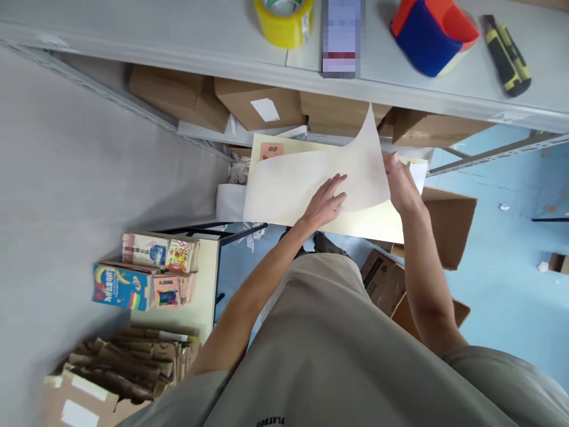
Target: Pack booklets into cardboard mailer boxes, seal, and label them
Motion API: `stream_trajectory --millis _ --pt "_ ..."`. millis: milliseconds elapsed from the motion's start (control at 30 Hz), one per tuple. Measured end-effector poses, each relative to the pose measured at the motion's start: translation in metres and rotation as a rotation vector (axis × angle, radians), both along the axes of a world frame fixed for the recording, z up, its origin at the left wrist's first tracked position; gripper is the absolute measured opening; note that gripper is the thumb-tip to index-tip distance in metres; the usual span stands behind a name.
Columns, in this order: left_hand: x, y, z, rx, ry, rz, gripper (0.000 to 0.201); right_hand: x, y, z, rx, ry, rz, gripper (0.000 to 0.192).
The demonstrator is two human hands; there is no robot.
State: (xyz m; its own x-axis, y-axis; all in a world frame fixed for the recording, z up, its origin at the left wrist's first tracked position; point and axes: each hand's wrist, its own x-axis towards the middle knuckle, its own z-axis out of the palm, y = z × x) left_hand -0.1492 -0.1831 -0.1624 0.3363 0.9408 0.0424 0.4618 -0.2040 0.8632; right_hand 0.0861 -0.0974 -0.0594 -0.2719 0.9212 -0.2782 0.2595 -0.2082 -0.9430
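Observation:
A large off-white sheet of paper [288, 184] lies across the pale yellow tabletop [377, 222], its far right corner curling up to a point. My left hand [326, 201] rests on the sheet near its middle, open with the fingers spread. At the sheet's raised right edge, my right hand [401, 184] is closed on the paper; some of its fingers are hidden. A pink booklet [272, 150] shows from behind the sheet's far left edge, partly covered.
On the grey shelf [178, 35] above are yellow tape [284, 24], a phone [341, 38], a blue and red tape dispenser [429, 35] and a utility knife [507, 56]. Cardboard boxes [262, 104] stand beneath. Books [122, 287] are stacked on the left; an open carton [448, 228] sits right.

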Motion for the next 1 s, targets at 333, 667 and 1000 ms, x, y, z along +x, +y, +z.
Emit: stream_trajectory --millis 333,667,1000 --pt "0.000 -0.017 -0.045 -0.165 0.307 -0.179 0.098 0.073 -0.022 -0.130 -0.137 -0.473 -0.393 0.017" --pt "-0.160 -0.054 -0.068 -0.694 0.751 0.409 0.124 0.103 -0.029 -0.203 -0.357 -0.843 -0.456 0.012" --pt "-0.173 -0.062 -0.088 -0.722 0.723 0.390 0.113 0.050 -0.060 -0.197 -0.219 -1.047 -0.424 0.026"
